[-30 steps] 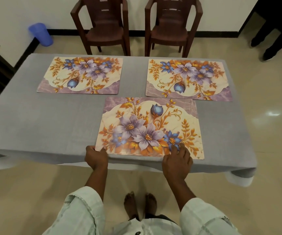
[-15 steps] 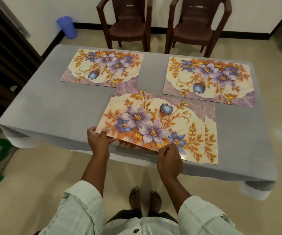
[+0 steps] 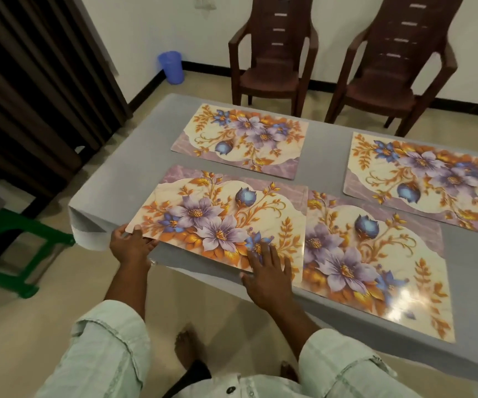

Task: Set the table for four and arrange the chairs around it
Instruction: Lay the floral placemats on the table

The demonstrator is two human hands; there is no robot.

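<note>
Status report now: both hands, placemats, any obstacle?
Left hand pinches near-left placemat at its corner; right hand flat on its near edge. Four placemats on table. Nothing in the way.

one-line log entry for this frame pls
step: placing placemat | left hand: pinches corner | right hand: flat on it | table: four mats

Head cam – downward, near table (image 3: 134,173)

Four floral placemats (image 3: 226,222) lie on the grey-clothed table (image 3: 111,182); two brown chairs (image 3: 272,53) stand beyond it.
</note>
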